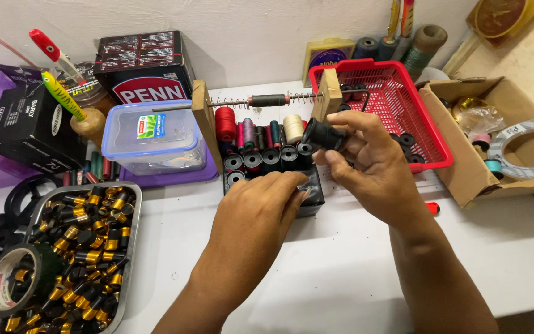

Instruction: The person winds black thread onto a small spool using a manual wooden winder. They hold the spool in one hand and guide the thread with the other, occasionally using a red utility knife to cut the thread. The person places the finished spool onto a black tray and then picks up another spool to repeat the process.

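My right hand [375, 164] holds a small black spool [324, 134] up between thumb and fingers, just in front of a wooden winding jig [206, 121] with a spring rod. My left hand [256, 218] rests palm down on a black box [311, 193] of thread spools, fingers curled on its front edge. Inside the black box, red, purple, cream and black thread spools [261, 139] stand in rows.
A red plastic basket [429, 133] with black spools sits behind my right hand. A metal tray [132, 232] of black-and-gold parts and a tape roll [8, 280] lie at left. A clear lidded container [153, 137], fishing lures [63, 96] and a cardboard box [465, 173] surround the white table.
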